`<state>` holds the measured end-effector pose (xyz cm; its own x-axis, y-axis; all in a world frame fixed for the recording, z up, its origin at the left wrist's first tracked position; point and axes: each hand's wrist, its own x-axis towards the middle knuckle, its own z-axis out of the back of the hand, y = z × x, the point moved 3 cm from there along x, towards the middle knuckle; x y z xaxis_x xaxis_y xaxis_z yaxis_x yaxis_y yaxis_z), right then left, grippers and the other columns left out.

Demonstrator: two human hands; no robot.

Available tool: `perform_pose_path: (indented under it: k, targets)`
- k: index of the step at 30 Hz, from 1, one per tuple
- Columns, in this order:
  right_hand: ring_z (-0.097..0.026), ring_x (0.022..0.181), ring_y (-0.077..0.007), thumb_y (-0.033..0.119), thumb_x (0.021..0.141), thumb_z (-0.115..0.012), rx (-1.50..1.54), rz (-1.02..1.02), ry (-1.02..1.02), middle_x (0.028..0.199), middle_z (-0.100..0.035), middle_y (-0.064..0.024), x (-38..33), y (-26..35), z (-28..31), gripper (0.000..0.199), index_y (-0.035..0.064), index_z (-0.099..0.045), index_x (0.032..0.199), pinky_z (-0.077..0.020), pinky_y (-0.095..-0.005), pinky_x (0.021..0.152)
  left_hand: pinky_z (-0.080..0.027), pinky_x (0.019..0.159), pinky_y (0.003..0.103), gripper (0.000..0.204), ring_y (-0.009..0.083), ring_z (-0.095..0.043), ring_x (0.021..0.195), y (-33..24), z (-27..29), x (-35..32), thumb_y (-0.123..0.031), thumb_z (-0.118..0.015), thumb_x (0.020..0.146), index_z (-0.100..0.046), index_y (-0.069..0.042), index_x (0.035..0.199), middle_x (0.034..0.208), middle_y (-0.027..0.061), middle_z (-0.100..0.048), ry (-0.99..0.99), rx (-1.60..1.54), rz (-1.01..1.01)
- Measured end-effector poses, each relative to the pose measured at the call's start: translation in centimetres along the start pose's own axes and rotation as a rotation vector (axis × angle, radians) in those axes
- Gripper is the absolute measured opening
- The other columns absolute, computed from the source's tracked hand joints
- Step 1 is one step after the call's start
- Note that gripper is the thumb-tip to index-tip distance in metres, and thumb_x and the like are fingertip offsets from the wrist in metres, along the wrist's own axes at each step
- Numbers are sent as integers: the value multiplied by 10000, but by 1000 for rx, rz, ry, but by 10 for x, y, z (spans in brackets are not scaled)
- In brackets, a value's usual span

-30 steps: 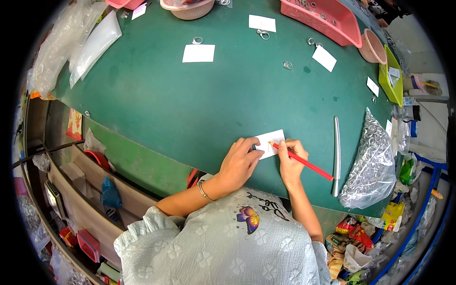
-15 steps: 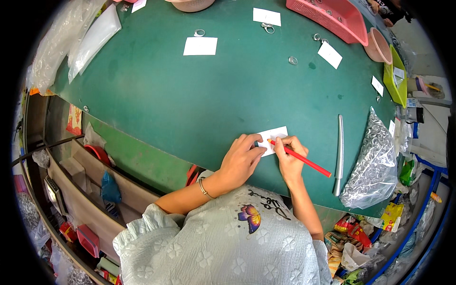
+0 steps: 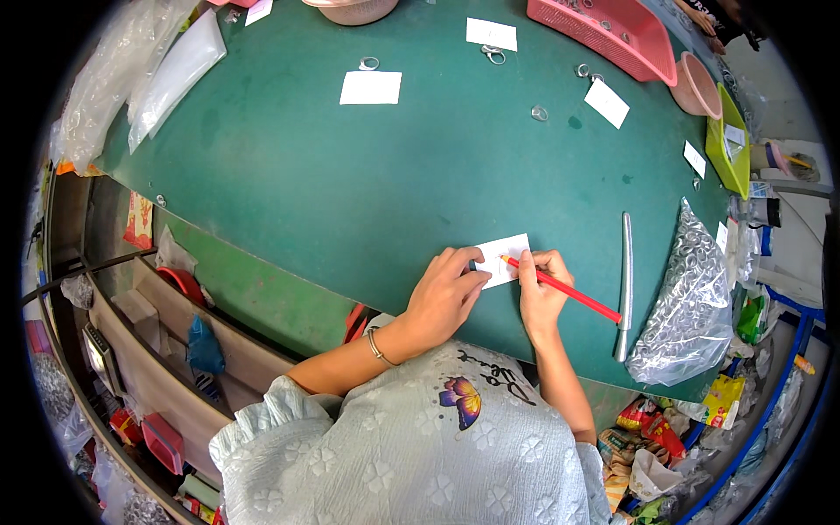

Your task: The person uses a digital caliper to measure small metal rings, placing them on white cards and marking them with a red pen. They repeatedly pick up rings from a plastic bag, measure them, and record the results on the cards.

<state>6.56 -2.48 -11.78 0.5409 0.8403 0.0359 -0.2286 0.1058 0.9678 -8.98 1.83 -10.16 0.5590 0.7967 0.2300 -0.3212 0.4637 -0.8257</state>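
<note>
A small white paper card (image 3: 499, 269) lies on the green table in front of me. My left hand (image 3: 444, 293), a bracelet on its wrist, grips the card's left edge between curled fingers and thumb. In my right hand (image 3: 544, 289) is a red pencil (image 3: 577, 297), its tip against the card and its back end slanting down to the right. Right of that hand lies a long silver ring-sizing rod (image 3: 626, 280). Beside the rod rests a clear plastic bag (image 3: 687, 306) full of silver rings.
Farther off on the table (image 3: 306, 184) lie more white cards (image 3: 371, 87) with rings (image 3: 368, 64) beside them. A pink basket (image 3: 604, 39), pink bowl (image 3: 696, 85) and green basket (image 3: 728, 144) line the far right. Plastic bags (image 3: 179, 74) cover the far left corner.
My right hand has moved slightly right with the pencil, whose tip has shifted right across the card. The left hand stays on the card's edge.
</note>
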Motion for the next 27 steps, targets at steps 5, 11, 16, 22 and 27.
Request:
perform_pose_path:
  k: [5,11,16,22,27]
  targets:
    - [-476,509,-60,135,919,-537,195,-90,-46,615,-554,-40,0,8,5,194,31,-496,760,-352,-187,455,-437,689,340,252,229,-506,788,3,-1,-3,17,-684,699,-623,-23,940,1015,94,-521,-11,-60,19]
    - [-484,561,-76,221,950,-487,173,-64,-51,678,-572,-54,6,22,22,256,-10,-558,864,-356,-197,489,-395,789,367,494,283,-476,955,-14,9,24,-88,-717,700,-511,-36,1145,1061,124,-495,49,240,29]
    - [-496,617,-101,157,910,-554,86,-103,11,756,-597,-65,6,26,40,201,-29,-603,965,-411,-227,585,-386,811,377,471,300,-474,975,-14,6,42,-115,-700,719,-503,-33,1139,1030,132,-497,213,277,2]
    - [-514,827,-280,95,641,-774,-407,336,153,944,-553,-114,6,37,22,409,42,-602,1008,-442,-351,700,-413,789,376,432,304,-497,955,16,-7,161,-112,-692,730,-516,-22,1114,999,138,-515,-40,346,-169]
    - [-468,881,-303,199,547,-824,-603,418,297,996,-501,-108,2,37,19,525,99,-616,1019,-408,-400,755,-413,791,390,280,292,-511,940,45,-37,205,-137,-701,738,-582,1,951,975,139,-529,-76,481,-61]
